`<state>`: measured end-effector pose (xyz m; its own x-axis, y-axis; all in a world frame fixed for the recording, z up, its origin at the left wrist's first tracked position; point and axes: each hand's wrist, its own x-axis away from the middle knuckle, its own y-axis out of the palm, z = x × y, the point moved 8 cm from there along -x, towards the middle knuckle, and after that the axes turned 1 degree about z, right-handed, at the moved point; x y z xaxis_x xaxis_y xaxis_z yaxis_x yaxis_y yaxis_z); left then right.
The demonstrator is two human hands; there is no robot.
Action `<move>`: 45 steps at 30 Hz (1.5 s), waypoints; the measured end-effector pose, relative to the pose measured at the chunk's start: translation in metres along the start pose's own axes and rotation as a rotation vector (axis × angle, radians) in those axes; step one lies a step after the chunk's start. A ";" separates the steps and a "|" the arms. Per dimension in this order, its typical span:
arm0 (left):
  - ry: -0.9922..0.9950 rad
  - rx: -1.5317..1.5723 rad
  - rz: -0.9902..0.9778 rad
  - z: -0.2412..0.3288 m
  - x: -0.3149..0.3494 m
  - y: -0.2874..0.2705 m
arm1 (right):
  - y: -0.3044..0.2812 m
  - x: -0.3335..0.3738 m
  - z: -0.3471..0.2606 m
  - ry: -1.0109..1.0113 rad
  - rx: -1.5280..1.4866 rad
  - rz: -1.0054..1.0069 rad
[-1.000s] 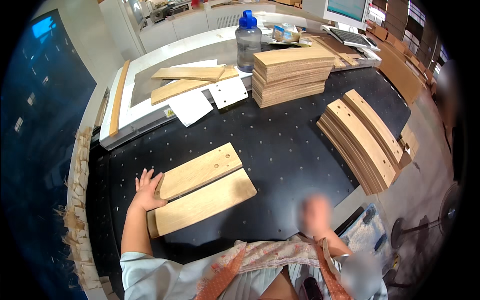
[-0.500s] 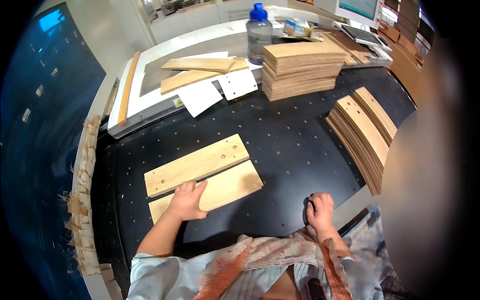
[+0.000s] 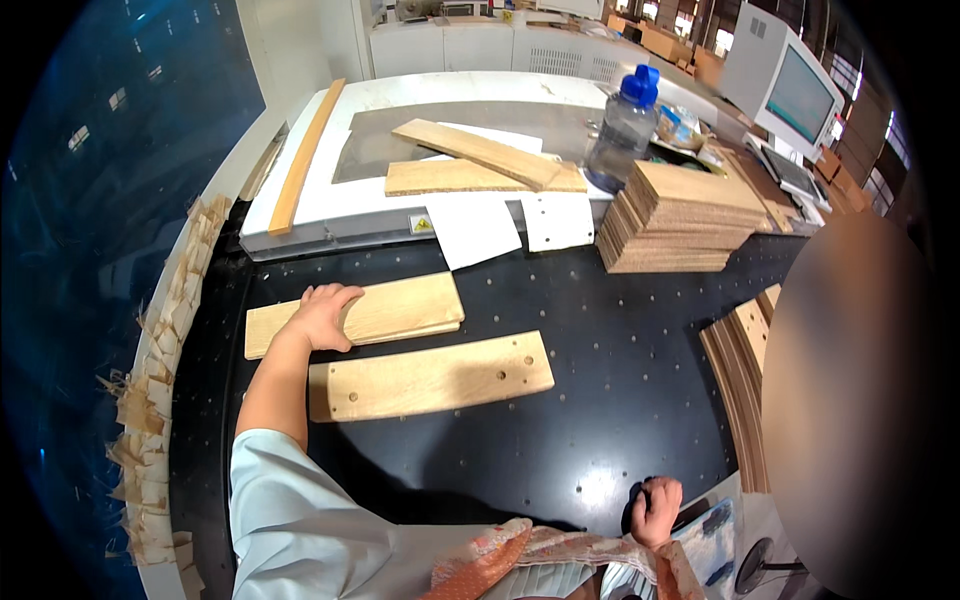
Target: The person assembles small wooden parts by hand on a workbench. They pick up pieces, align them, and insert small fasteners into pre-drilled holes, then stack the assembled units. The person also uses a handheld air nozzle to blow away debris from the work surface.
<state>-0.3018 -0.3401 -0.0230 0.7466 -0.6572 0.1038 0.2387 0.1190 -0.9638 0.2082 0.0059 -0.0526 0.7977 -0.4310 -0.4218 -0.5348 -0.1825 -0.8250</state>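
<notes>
My left hand (image 3: 325, 316) grips a plain light wooden board (image 3: 405, 302) across its width, fingers at the far edge and thumb at the near one. A second layer shows along this board's near edge; I cannot tell if it is another board. Just nearer lies a similar, slightly curved board (image 3: 440, 378) with several drilled holes, its face up on the black perforated table (image 3: 590, 400). At the table's near right edge my right hand (image 3: 657, 510) is closed round a small black thing (image 3: 638, 505), mostly hidden by the fingers.
Stacked boards (image 3: 680, 220) stand at the back right, beside a blue-capped bottle (image 3: 620, 135). Curved drilled boards (image 3: 735, 390) lie in a pile at right. Two loose boards (image 3: 485, 178) and white sheets (image 3: 475, 230) lie on the white machine bed (image 3: 440, 90). A blurred round shape covers the far right.
My left hand has carried the plain board from the near side of the drilled board to its far side. The view has shifted; my right hand stays at the table edge.
</notes>
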 end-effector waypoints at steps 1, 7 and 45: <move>-0.053 0.030 -0.036 -0.017 -0.009 0.010 | 0.001 -0.002 0.002 0.016 0.004 -0.002; -0.247 -0.130 -0.008 -0.068 -0.043 0.004 | 0.008 0.016 0.019 0.017 0.066 0.048; -0.730 1.712 0.946 -0.133 -0.083 0.076 | 0.011 0.028 -0.005 -0.959 0.479 0.649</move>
<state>-0.4280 -0.3752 -0.1377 0.9064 0.2996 0.2977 -0.3925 0.8578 0.3318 0.2230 -0.0125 -0.0721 0.4143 0.5317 -0.7387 -0.9101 0.2480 -0.3320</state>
